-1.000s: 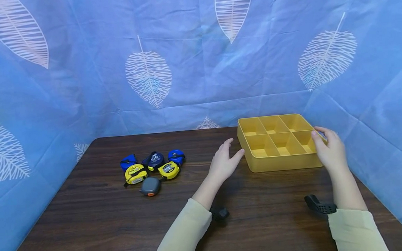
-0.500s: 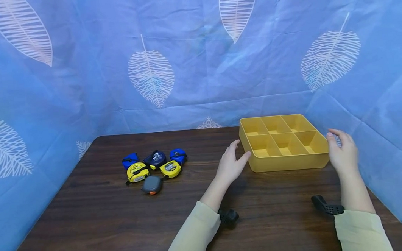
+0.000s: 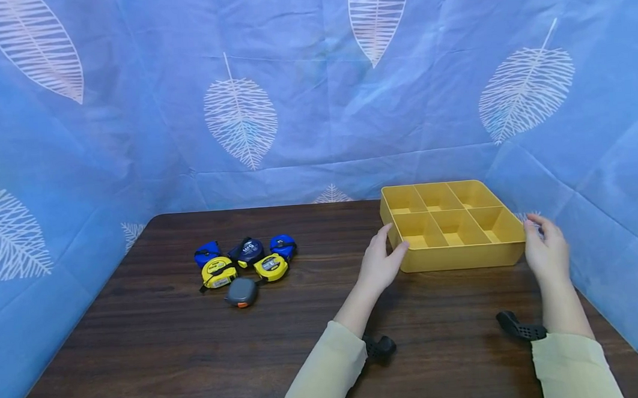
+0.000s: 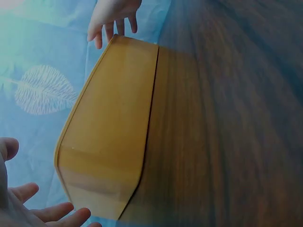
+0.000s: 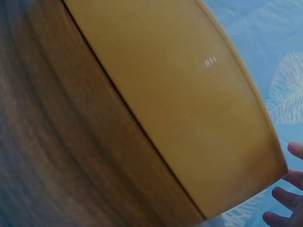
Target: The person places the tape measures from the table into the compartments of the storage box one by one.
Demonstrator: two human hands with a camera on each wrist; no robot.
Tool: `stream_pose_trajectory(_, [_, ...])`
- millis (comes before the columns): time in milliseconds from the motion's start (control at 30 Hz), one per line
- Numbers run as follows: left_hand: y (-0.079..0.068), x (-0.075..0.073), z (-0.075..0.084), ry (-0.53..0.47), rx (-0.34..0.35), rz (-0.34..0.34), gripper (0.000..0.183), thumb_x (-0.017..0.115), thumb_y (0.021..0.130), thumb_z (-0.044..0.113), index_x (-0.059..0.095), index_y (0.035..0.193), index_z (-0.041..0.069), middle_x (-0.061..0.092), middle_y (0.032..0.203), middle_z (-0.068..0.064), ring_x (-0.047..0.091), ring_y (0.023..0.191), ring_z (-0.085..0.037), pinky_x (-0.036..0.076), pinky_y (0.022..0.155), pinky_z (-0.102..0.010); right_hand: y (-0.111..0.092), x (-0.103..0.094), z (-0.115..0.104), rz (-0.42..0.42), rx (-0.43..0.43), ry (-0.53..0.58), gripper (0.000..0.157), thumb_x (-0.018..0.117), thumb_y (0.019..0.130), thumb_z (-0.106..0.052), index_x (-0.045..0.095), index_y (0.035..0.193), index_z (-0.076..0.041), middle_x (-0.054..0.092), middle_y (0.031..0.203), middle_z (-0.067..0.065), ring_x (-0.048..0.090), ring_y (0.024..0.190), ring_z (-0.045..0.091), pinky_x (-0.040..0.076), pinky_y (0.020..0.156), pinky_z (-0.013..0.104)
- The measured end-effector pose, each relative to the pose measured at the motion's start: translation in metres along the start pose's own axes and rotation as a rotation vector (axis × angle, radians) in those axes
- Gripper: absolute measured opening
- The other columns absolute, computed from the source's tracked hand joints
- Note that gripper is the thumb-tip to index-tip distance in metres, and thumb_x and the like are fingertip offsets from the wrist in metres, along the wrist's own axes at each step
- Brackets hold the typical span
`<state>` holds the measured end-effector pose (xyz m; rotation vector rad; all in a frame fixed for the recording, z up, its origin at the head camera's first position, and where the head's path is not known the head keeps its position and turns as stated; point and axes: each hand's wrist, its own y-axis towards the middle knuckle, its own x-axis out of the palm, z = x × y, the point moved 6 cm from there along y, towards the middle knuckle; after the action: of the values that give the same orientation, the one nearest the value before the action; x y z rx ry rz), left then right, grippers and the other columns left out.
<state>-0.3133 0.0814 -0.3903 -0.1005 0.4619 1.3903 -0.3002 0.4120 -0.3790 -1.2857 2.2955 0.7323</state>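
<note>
A yellow box with several open compartments (image 3: 457, 258) lies on the dark wooden table toward the back right. At its left front corner is my left hand (image 3: 380, 259), thumb and fingers spread and relaxed; in the left wrist view its fingertips (image 4: 78, 217) overlap the box's edge. My right hand (image 3: 547, 253) stands at the right end, its fingers loosely bent right at the box's corner. In the right wrist view, fingers (image 5: 286, 196) show by that corner. The box's compartments hold nothing.
At the left of the table (image 3: 143, 352) lies a cluster of tape measures: yellow ones (image 3: 218, 273), blue ones (image 3: 283, 246), a dark navy one (image 3: 248, 251) and a grey one (image 3: 241, 292). A blue leaf-print cloth (image 3: 314, 103) hangs behind and beside the table.
My right hand has moved off the box's right rim to just outside it. My left hand has come rightward, closer against the box's left side. The tape measures stay where they were.
</note>
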Motion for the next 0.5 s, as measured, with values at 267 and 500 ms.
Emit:
stream_pose_trajectory(267, [0.001,0.011,-0.004,-0.037,-0.003,0.004,0.061,0.051,0.096,0.045,0.037,0.148,0.018,0.038,0.148,-0.004,0.037,0.133,-0.023,0.033,0.105,-0.044,0.003,0.006,0.018,-0.046,0.054,0.08,0.06,0.025,0.103,-0.042,0.027,0.15,-0.004,0.023,0.152,0.023,0.019,0.138,0.042,0.019,0.108,0.058])
stream_pose_trajectory(500, [0.002,0.019,-0.004,-0.032,0.024,-0.009,0.058,0.051,0.097,0.044,0.037,0.148,0.019,0.036,0.149,-0.005,0.036,0.134,-0.021,0.032,0.106,-0.043,0.002,0.011,0.027,-0.032,0.099,0.121,0.06,0.023,0.103,-0.044,0.027,0.151,-0.008,0.025,0.153,0.019,0.02,0.139,0.037,0.019,0.11,0.054])
